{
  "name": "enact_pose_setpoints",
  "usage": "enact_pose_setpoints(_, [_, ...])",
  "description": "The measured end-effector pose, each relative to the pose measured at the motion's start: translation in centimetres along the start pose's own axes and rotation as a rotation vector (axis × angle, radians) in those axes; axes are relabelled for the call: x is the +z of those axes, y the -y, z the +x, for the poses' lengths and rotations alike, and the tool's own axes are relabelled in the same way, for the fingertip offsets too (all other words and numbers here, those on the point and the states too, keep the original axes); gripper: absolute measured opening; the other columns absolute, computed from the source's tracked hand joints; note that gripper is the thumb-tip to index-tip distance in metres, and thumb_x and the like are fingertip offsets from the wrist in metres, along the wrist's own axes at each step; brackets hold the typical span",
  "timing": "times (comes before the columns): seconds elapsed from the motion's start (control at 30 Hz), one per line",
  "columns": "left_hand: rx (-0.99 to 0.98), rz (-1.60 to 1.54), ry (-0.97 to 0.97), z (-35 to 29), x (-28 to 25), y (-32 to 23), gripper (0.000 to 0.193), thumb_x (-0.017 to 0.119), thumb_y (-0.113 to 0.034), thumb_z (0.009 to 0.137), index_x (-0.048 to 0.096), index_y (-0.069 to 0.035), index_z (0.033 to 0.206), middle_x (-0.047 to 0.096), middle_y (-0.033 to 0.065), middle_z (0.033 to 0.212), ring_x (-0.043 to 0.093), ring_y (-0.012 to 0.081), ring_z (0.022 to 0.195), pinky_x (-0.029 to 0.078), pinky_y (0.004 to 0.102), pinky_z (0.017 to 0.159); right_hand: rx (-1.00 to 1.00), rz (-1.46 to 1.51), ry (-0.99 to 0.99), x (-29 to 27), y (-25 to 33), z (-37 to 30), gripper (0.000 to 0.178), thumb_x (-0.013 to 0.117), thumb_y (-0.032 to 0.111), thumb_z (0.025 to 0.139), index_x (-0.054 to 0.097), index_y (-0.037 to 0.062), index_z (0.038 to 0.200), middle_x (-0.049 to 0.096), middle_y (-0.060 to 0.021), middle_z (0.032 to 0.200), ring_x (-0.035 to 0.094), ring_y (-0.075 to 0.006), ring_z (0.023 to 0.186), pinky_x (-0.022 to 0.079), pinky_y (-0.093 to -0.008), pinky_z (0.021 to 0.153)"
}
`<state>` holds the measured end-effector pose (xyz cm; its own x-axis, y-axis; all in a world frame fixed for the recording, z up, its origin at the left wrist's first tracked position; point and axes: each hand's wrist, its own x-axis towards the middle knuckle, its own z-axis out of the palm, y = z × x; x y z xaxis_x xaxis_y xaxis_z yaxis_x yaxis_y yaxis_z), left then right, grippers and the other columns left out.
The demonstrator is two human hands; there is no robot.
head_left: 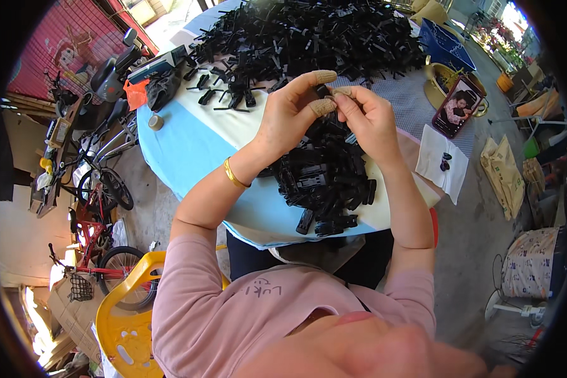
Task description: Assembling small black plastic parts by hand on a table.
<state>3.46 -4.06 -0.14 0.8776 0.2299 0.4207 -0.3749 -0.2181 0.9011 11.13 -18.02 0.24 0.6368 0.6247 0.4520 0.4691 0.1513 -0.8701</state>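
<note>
Both my hands are raised over the table (183, 151), close together, with tan covers on several fingertips. Between the thumb and fingers of my left hand (283, 116) is a small black plastic part (323, 92). The fingertips of my right hand (370, 123) are pinched together at the same part's right side; whatever lies inside that pinch is hidden. Just below the hands, a smaller pile of black plastic pieces (315, 179) reaches toward the table's near edge. Beyond them spreads a large heap of loose black parts (309, 38).
On the right are a phone (458, 107) showing a picture, a brass-coloured pot (441, 85), a blue basket (446, 47) and white paper (431, 157) with small dark items. A small round container (155, 122) stands at left. A yellow chair (129, 324) is beside me; bicycles (101, 252) stand farther left.
</note>
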Motion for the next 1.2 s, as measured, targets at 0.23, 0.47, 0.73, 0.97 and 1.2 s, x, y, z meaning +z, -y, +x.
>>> enact_pose_setpoints(0.23, [0.255,0.075,-0.159,-0.6,0.8,0.9,0.022,0.063,0.002,0.075,0.058,0.000,0.097,0.063,0.0056,0.081,0.059,0.0105,0.071,0.048,0.0220,0.064,0.021,0.023,-0.023,0.7,0.0,-0.4,0.012,0.053,0.011,0.088,0.060,0.0013,0.087,0.052,0.0037,0.062,0.039,0.0002,0.050,0.028,-0.0150,0.044])
enact_pose_setpoints(0.47, [0.256,0.393,-0.132,0.0,0.8,0.3,0.040,0.066,0.002,0.073,0.051,-0.002,0.110,0.063,0.0087,0.090,0.062,0.0159,0.084,0.049,0.0268,0.074,0.126,0.009,-0.047,-0.1,-0.2,0.5,0.011,0.060,0.012,0.084,0.061,0.0019,0.086,0.053,0.0042,0.065,0.041,-0.0008,0.054,0.032,-0.0157,0.048])
enact_pose_setpoints(0.73, [0.281,0.620,0.009,-0.6,0.6,-1.4,0.062,0.070,-0.001,0.066,0.043,-0.006,0.122,0.060,0.0136,0.098,0.059,0.0229,0.087,0.048,0.0312,0.075,-0.185,-0.233,-0.026,-1.1,0.2,0.3,0.017,0.072,0.006,0.070,0.060,0.0016,0.081,0.054,0.0022,0.070,0.045,-0.0020,0.060,0.037,-0.0164,0.053])
enact_pose_setpoints(0.97, [-0.124,-0.450,0.451,0.7,-2.9,-1.9,0.068,0.078,-0.007,0.062,0.042,0.000,0.120,0.056,0.0088,0.110,0.057,0.0185,0.099,0.048,0.0317,0.084,-0.060,0.319,0.196,-3.4,0.2,0.7,0.013,0.067,0.005,0.076,0.059,0.0006,0.086,0.054,0.0019,0.077,0.050,-0.0039,0.067,0.041,-0.0162,0.062])
enact_pose_setpoints(1.2, [-0.335,-0.664,0.479,0.8,-1.6,-0.4,0.027,0.069,-0.004,0.073,0.051,0.001,0.093,0.058,0.0084,0.085,0.064,0.0214,0.076,0.054,0.0297,0.072,-0.173,0.252,0.302,-3.3,-0.5,1.0,0.019,0.068,0.007,0.076,0.060,-0.0007,0.091,0.055,-0.0001,0.084,0.052,-0.0060,0.076,0.043,-0.0182,0.066])
